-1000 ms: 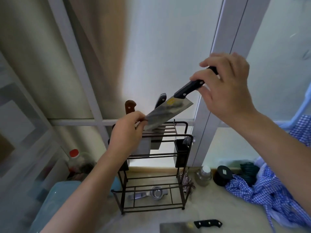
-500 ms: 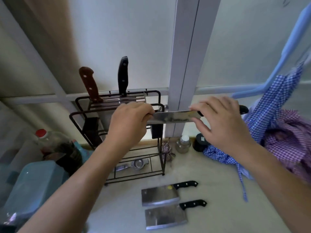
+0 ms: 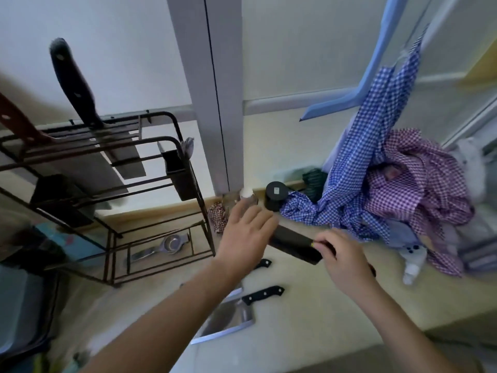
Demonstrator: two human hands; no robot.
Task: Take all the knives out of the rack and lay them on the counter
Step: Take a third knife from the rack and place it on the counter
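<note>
Now a dark-bladed, black-handled cleaver (image 3: 294, 244) is gripped by the right hand (image 3: 343, 261) above the beige tabletop (image 3: 309, 313). The left hand (image 3: 246, 238) is spread open beside the blade, so a cut is risked if it slips.

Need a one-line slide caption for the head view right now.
Right hand lowers a cleaver toward the counter; two knives remain in the rack.

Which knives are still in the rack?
Two: the black-handled knife and the brown-handled knife stand handle-up in the rack's top slots.
</note>
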